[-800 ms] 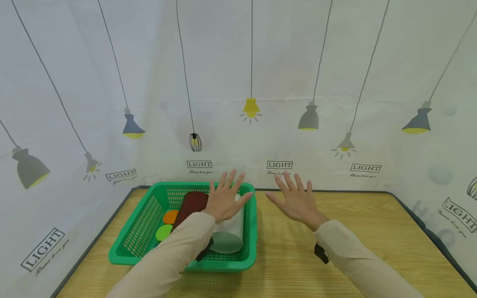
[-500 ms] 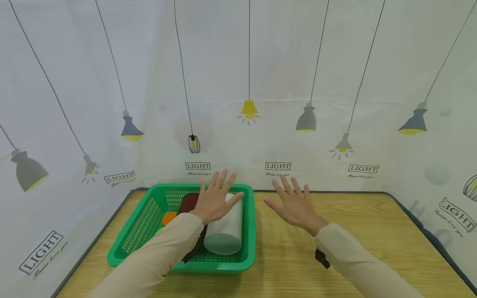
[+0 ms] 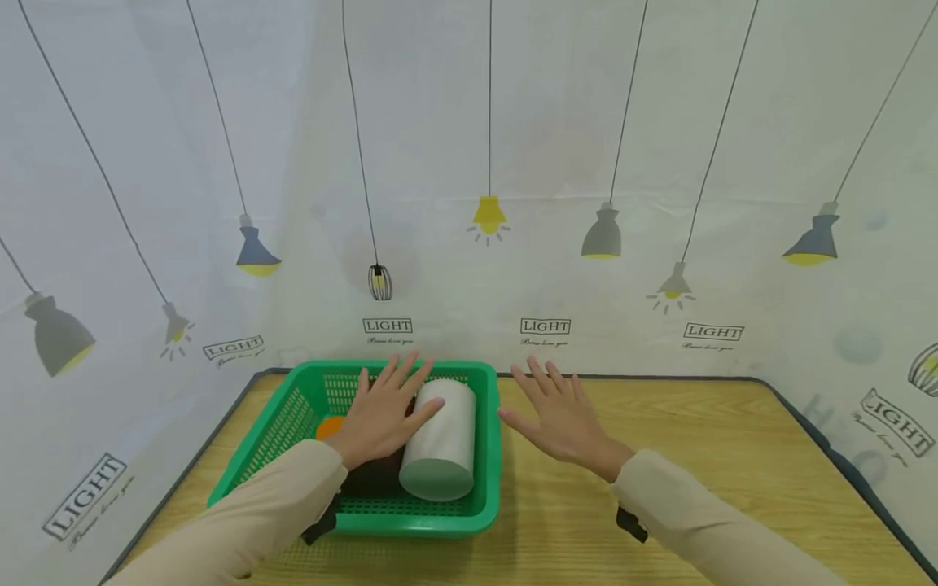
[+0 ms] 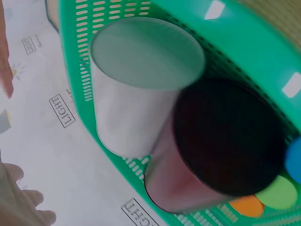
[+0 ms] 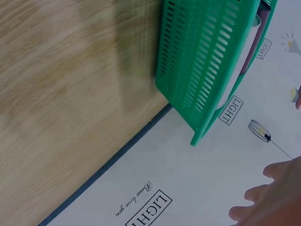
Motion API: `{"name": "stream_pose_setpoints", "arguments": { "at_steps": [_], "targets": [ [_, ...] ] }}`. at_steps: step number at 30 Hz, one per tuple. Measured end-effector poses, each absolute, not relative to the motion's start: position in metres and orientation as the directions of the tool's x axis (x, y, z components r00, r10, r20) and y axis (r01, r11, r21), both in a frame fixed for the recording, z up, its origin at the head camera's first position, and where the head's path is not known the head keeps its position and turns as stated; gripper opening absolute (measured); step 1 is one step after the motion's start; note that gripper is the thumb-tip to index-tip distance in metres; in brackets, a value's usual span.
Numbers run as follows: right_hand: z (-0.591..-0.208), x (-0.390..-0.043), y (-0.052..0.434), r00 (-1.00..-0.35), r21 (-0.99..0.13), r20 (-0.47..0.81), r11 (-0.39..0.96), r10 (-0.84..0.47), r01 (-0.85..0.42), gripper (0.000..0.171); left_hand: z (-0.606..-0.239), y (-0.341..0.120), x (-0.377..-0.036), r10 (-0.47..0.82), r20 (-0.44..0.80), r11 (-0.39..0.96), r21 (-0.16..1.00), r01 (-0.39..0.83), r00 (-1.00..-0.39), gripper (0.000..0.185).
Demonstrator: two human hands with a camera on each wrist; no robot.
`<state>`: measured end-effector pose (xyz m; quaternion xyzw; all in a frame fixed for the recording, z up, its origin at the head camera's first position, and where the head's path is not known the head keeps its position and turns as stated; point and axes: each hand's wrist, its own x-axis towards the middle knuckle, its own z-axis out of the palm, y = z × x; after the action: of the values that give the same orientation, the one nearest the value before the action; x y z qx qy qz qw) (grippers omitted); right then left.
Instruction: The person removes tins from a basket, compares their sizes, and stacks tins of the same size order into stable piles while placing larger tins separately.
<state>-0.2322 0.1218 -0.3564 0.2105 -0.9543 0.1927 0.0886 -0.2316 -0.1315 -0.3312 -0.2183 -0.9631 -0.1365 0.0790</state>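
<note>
A green plastic basket (image 3: 487, 456) stands on the wooden table. Inside lie a white cylinder (image 3: 440, 435) and, to its left, a dark red cylinder (image 4: 225, 136). Small round orange (image 4: 248, 206), light green (image 4: 277, 192) and blue (image 4: 295, 159) pieces sit beside the dark red one. Over the basket my left hand (image 3: 381, 419) is spread, fingers straight, covering much of the dark red cylinder in the head view; it holds nothing. My right hand (image 3: 560, 419) hovers just right of the basket, fingers spread, with nothing in it.
The wooden table (image 3: 659, 488) extends to the right of the basket and has a dark edge strip. White sheeting (image 3: 557, 163) printed with lamps and the word LIGHT surrounds the table at the back and sides. A black wrist strap shows on each arm.
My left hand has moved left and slightly down over the basket, uncovering the white cylinder. My right hand has shifted slightly left towards the basket. The basket's contents stay put.
</note>
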Motion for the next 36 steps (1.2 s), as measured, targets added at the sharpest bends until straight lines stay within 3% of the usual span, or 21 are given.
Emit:
{"name": "stream_pose_setpoints", "arguments": {
  "at_steps": [11,17,23,30,36],
  "targets": [
    [-0.366,-0.231,0.113,-0.871,-0.364,0.196,0.791,-0.450,-0.491,0.067,-0.332,-0.184,-0.214,0.338,0.198,0.862,0.328,0.388,-0.920,0.065],
    [-0.369,-0.234,0.099,-0.854,-0.475,0.186,0.717,-0.486,-0.511,0.069,-0.335,-0.212,-0.210,0.300,0.216,0.861,0.359,0.361,-0.929,0.064],
    [-0.371,-0.239,0.084,-0.854,-0.586,0.192,0.641,-0.484,-0.495,0.059,-0.341,-0.235,-0.208,0.276,0.241,0.844,0.402,0.355,-0.930,0.064],
    [-0.370,-0.250,0.067,-0.878,-0.652,0.133,0.627,-0.460,-0.427,0.053,-0.346,-0.262,-0.210,0.256,0.241,0.820,0.459,0.342,-0.936,0.059],
    [-0.365,-0.260,0.054,-0.911,-0.737,0.010,0.612,-0.412,-0.285,0.055,-0.348,-0.286,-0.213,0.138,0.227,0.866,0.444,0.229,-0.964,0.063]
  ]
}}
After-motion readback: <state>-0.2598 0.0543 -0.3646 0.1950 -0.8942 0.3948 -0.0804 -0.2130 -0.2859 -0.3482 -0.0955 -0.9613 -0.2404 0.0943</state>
